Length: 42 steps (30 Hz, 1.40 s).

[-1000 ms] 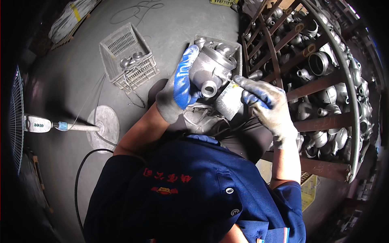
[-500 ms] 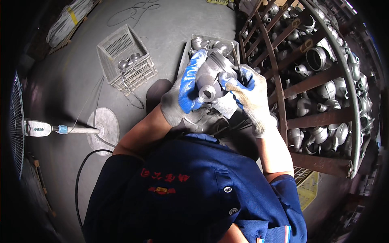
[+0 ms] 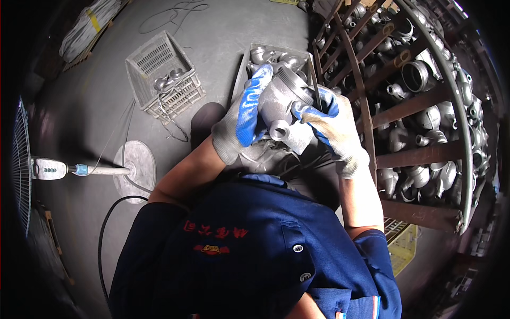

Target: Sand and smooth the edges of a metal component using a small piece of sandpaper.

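A grey metal casting (image 3: 278, 101), with a round body, a threaded collar and a short open spout, is held in front of me. My left hand (image 3: 245, 116), in a grey glove with a blue coated palm, is closed around its left side. My right hand (image 3: 330, 123), gloved alike, is closed at the casting's right side, fingertips by the collar. From that hand a thin dark strip-like tool (image 3: 317, 91) points away from me; its exact kind is unclear. Beyond the casting, a grey crate (image 3: 240, 80) holds several similar castings (image 3: 287, 59).
To the right, a rusty metal cage (image 3: 419, 157) is piled with castings (image 3: 427, 118). A grey slotted crate (image 3: 150, 101) with a few metal parts stands at the left, near a fan (image 3: 50, 168) on a round base. A yellow crate (image 3: 405, 249) sits at lower right.
The casting has tilted, and its spout has shifted slightly right and toward me. My right hand and the dark strip have moved a little right; my left hand keeps its grip.
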Tool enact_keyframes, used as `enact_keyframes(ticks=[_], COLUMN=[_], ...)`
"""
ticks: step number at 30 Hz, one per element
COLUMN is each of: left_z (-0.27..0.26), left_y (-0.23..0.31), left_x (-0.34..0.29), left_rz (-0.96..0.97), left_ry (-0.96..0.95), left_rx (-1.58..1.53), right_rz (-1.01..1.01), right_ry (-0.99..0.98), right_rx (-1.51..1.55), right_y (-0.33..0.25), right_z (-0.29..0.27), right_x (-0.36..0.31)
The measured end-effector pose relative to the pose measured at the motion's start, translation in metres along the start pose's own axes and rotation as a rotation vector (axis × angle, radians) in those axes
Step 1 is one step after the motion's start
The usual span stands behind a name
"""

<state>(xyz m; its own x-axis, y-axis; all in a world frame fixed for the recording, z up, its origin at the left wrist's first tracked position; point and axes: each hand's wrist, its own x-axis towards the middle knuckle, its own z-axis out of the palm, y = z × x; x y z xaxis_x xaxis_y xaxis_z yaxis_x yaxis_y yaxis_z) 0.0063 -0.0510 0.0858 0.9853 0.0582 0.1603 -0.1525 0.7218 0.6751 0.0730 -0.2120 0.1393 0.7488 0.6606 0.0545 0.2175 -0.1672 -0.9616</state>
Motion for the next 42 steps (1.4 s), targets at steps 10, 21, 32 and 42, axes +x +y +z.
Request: enact_keyframes(ticks=[10,21,32,42], left_z=[-0.007,-0.015,-0.008,-0.016], left_y=[0.003,-0.001,0.002,0.002], left_x=[0.006,0.013,0.014,0.01], left_rz=[-0.081,-0.057,-0.08,-0.06], left_ry=[0.135,0.196,0.064,-0.039], left_rx=[-0.19,-0.295,-0.333,-0.381], right_rz=[-0.014,-0.025,-0.066,-0.055], right_ry=[0.35,0.202,0.162,0.149], right_rx=[0.076,0.158,0.122,0.217], right_y=[0.028,0.024,0.018,0.018], right_z=[-0.001,0.012,0.016,0.022], right_x=[0.002,-0.018,-0.029,-0.032])
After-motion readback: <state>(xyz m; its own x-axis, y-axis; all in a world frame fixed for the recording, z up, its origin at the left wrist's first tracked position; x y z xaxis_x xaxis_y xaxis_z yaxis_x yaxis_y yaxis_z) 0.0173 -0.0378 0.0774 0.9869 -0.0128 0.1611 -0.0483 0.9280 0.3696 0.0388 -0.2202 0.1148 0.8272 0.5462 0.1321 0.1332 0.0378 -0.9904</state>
